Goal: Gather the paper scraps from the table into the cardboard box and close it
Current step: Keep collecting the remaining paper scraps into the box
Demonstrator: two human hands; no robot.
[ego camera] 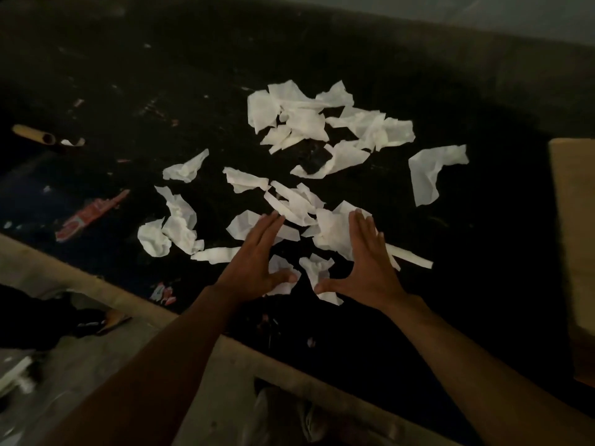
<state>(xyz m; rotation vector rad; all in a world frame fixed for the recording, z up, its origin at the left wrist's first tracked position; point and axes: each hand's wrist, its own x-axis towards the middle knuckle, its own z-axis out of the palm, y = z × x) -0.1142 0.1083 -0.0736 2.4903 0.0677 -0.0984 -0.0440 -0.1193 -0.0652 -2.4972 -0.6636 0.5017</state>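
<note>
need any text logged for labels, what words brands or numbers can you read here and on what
Nothing can be read.
The red wrapper: pale print, too blurred to read.
The paper scraps: blank as far as shows.
The cardboard box: no print visible.

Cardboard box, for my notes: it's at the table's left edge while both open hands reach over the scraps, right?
No. The head view shows the cardboard box at the right edge; left hand and right hand, open, reach over the paper scraps.
</note>
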